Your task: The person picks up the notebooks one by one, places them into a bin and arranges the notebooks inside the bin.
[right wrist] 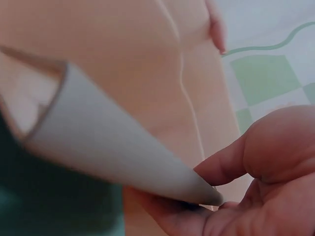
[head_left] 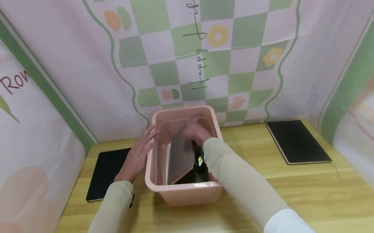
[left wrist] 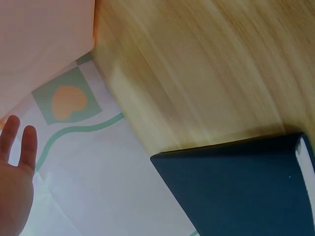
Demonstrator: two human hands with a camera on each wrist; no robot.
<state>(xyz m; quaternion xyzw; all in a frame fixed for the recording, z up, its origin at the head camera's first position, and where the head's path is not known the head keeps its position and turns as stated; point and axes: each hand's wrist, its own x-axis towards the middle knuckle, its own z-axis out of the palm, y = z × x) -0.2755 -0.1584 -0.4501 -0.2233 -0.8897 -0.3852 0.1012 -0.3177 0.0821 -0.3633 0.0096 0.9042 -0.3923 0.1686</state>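
Note:
A pink plastic bin (head_left: 190, 194) stands on the table. My left hand (head_left: 137, 154) rests with extended fingers against its left rim; the left wrist view shows only part of that hand (left wrist: 17, 182). Inside the bin is my right hand (head_left: 196, 131), blurred in the head view. In the right wrist view, the right hand (right wrist: 266, 182) pinches the edge of a grey-covered notebook (right wrist: 113, 137) between thumb and fingers. That notebook (head_left: 180, 154) leans inside the bin, with a dark item (head_left: 200, 175) beside it that bears a small yellow-and-white mark.
On the wooden table (head_left: 195, 229), a black notebook (head_left: 104, 174) lies left of the bin and another black notebook (head_left: 296, 141) lies at the right. Printed cloth (head_left: 150, 50) hangs behind and at both sides.

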